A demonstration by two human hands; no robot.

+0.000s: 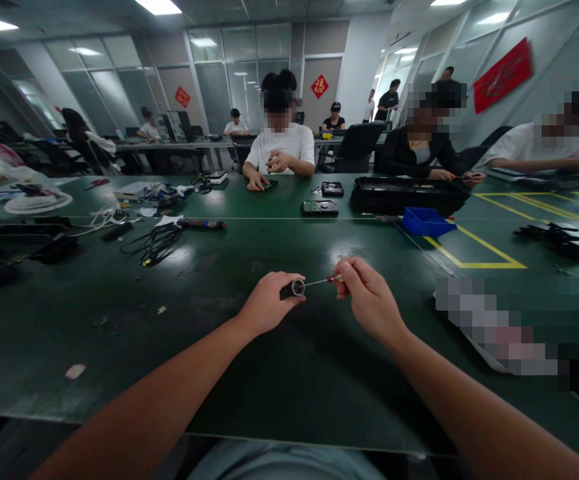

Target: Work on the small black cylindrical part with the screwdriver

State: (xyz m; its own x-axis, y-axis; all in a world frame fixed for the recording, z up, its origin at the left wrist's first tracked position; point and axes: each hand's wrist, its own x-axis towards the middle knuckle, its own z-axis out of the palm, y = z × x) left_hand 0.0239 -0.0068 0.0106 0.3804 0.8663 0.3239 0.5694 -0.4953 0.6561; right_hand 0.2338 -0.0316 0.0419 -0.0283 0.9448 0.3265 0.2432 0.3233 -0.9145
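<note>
My left hand [268,301] is closed around a small black cylindrical part [292,289] with a round silver end, held just above the green table [179,333]. My right hand [367,297] pinches a thin screwdriver [325,281] with a red handle. Its metal tip points left and touches the silver end of the part. Both hands hover near the middle of the table, close to me.
A blue bin [425,222] and a long black tray [404,195] sit to the right. Black cables [157,243], a small circuit device [319,208] and a white fan [37,200] lie further off. Several other people sit at the far edge.
</note>
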